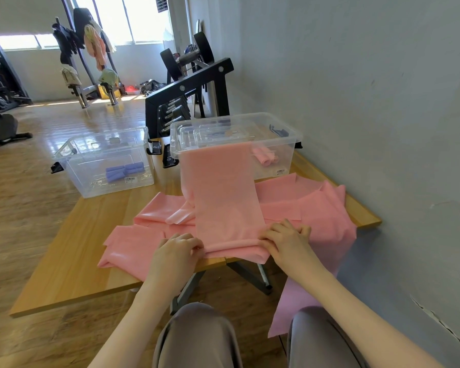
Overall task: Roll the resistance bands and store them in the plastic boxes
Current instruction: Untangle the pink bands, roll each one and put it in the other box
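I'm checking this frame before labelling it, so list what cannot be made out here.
Head view only:
- Fingertips of the left hand and right hand: tucked into the pink band fold.
- Roll count in the right box: the draped band covers its front.
- Box sticker print: too small.
- Loose band count in the pile: layers overlap.

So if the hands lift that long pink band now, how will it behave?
Likely floppy: the pink band drapes limply from the right box down to the table. Probably light and thin, since it creases easily. The started roll between the left hand and right hand may unwind if released.
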